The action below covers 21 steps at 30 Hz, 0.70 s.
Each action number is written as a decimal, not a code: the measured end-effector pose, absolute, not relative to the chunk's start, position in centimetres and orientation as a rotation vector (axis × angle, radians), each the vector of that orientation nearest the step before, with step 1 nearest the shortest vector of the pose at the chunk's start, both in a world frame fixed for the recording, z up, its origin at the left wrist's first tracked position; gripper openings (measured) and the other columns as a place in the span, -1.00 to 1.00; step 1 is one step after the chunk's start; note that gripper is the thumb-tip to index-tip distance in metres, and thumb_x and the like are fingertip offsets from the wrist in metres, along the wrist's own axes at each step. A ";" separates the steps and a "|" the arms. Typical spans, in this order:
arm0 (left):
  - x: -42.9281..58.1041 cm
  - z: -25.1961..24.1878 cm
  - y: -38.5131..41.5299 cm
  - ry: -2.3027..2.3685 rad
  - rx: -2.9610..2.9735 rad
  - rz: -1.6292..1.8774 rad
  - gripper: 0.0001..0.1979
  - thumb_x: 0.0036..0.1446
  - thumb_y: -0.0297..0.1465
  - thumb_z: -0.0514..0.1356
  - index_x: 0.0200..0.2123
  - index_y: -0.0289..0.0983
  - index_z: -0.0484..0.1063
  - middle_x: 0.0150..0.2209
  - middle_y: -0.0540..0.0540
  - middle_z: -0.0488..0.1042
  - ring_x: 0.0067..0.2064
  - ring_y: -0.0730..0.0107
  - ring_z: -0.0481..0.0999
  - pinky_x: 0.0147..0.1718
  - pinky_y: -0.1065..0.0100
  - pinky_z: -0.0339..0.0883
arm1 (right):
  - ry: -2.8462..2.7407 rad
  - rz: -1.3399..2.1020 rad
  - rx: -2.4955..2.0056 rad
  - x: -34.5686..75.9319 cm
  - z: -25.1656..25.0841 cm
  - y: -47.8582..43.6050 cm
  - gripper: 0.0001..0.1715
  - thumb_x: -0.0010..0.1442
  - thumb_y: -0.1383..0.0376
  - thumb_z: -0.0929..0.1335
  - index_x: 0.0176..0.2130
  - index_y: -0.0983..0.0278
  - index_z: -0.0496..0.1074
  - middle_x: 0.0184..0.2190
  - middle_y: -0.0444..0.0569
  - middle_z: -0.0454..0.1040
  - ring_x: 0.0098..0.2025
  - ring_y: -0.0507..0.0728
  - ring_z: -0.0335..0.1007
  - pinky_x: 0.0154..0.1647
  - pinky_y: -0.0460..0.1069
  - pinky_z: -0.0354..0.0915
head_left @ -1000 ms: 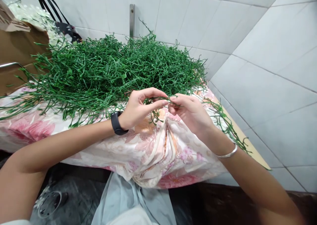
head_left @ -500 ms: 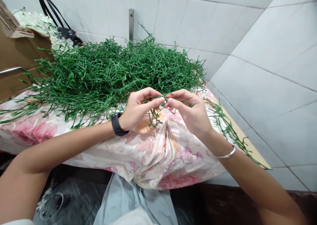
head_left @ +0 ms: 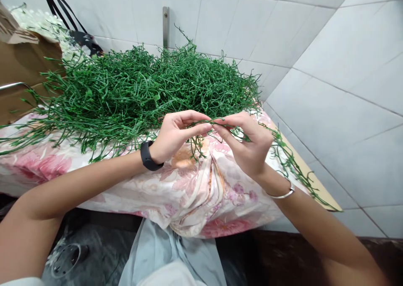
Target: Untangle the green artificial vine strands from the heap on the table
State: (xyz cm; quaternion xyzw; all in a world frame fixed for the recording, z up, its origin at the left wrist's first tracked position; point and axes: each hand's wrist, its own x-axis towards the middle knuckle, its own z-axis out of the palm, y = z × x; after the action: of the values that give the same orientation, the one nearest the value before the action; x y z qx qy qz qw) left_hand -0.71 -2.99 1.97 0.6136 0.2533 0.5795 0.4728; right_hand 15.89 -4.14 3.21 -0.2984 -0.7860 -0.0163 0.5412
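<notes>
Left hand [head_left: 174, 137] and right hand [head_left: 248, 145] meet fingertip to fingertip above the floral cloth [head_left: 195, 193], both pinching one thin green stem [head_left: 220, 121]. Stem's long axis runs roughly left-right between the hands, its free length trailing right and downward past the right wrist. Green stem pile [head_left: 141, 93] lies just behind.

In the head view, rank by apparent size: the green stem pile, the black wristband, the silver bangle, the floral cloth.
1. Floral cloth
2. Green stem pile; close to the cloth.
3. Black wristband and silver bangle: too alike to rank.
</notes>
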 end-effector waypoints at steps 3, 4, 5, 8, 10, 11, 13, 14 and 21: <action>-0.7 1.9 -3.0 0.625 1.504 1.409 -0.77 -0.15 -0.32 0.33 -0.38 -0.29 0.49 -0.41 -0.02 0.53 -0.43 0.51 0.51 -0.38 0.42 0.40 | -1.863 -0.066 -0.704 15.9 3.1 -4.1 -0.86 0.04 0.38 0.37 -0.32 0.15 0.43 -0.38 -0.13 0.50 -0.36 0.06 0.37 -0.32 0.03 0.26; -0.7 1.9 -3.0 0.623 1.495 1.403 -0.78 -0.15 -0.32 0.33 -0.38 -0.29 0.49 -0.42 -0.01 0.53 -0.43 0.51 0.51 -0.38 0.42 0.40 | -1.871 -0.099 -0.690 16.0 3.0 -4.0 -0.85 0.04 0.38 0.37 -0.32 0.15 0.42 -0.38 -0.13 0.51 -0.35 0.06 0.38 -0.31 0.04 0.26; -0.7 1.9 -3.0 0.617 1.484 1.396 -0.78 -0.16 -0.33 0.33 -0.38 -0.28 0.49 -0.42 -0.01 0.53 -0.43 0.51 0.51 -0.38 0.42 0.40 | -1.881 -0.134 -0.673 16.0 3.0 -4.0 -0.84 0.04 0.39 0.38 -0.32 0.15 0.42 -0.38 -0.13 0.51 -0.35 0.06 0.38 -0.31 0.03 0.26; -0.7 2.0 -3.0 0.596 1.460 1.384 -0.79 -0.17 -0.34 0.34 -0.39 -0.29 0.49 -0.43 -0.01 0.52 -0.44 0.52 0.50 -0.39 0.43 0.40 | -1.899 -0.204 -0.617 16.2 3.0 -3.8 -0.79 0.02 0.41 0.39 -0.30 0.14 0.41 -0.38 -0.13 0.51 -0.37 0.05 0.37 -0.33 0.02 0.25; -0.7 2.0 -3.1 0.580 1.460 1.379 -0.78 -0.17 -0.34 0.34 -0.39 -0.29 0.49 -0.42 -0.01 0.52 -0.44 0.53 0.50 -0.38 0.44 0.40 | -1.900 -0.216 -0.606 16.2 3.0 -3.8 -0.79 0.02 0.41 0.38 -0.30 0.13 0.41 -0.38 -0.14 0.51 -0.38 0.05 0.37 -0.33 0.02 0.24; -0.7 2.1 -3.1 0.575 1.461 1.375 -0.78 -0.17 -0.34 0.34 -0.39 -0.29 0.49 -0.41 -0.01 0.52 -0.43 0.54 0.50 -0.37 0.44 0.40 | -1.903 -0.218 -0.611 16.3 3.0 -3.8 -0.80 0.03 0.40 0.38 -0.30 0.13 0.40 -0.38 -0.14 0.51 -0.38 0.05 0.36 -0.33 0.02 0.24; -0.7 2.2 -3.2 0.567 1.469 1.367 -0.77 -0.17 -0.34 0.34 -0.38 -0.29 0.49 -0.40 -0.02 0.52 -0.41 0.53 0.50 -0.35 0.44 0.41 | -1.912 -0.229 -0.618 16.3 3.0 -3.9 -0.81 0.05 0.41 0.37 -0.30 0.13 0.39 -0.38 -0.14 0.51 -0.38 0.05 0.36 -0.32 0.02 0.22; -0.7 2.2 -3.3 0.567 1.475 1.364 -0.76 -0.18 -0.34 0.34 -0.37 -0.29 0.49 -0.39 -0.02 0.53 -0.39 0.51 0.50 -0.33 0.43 0.41 | -1.918 -0.241 -0.615 16.3 3.1 -3.9 -0.81 0.05 0.41 0.36 -0.30 0.13 0.39 -0.38 -0.14 0.50 -0.38 0.05 0.35 -0.33 0.02 0.22; -0.6 2.3 -3.6 0.566 1.587 1.407 -0.79 -0.15 -0.37 0.33 -0.37 -0.30 0.48 -0.35 -0.04 0.51 -0.31 0.49 0.49 -0.28 0.44 0.40 | -1.935 -0.274 -0.576 16.4 3.2 -3.9 -0.86 0.07 0.44 0.34 -0.34 0.20 0.34 -0.44 -0.11 0.45 -0.42 0.03 0.26 -0.35 0.01 0.18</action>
State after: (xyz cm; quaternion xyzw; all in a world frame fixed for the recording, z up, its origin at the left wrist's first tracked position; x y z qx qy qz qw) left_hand -0.65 -3.57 2.27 0.6434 0.2297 0.5705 0.4559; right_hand 16.42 -3.89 3.17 -0.2408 -0.8087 -0.1145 0.5243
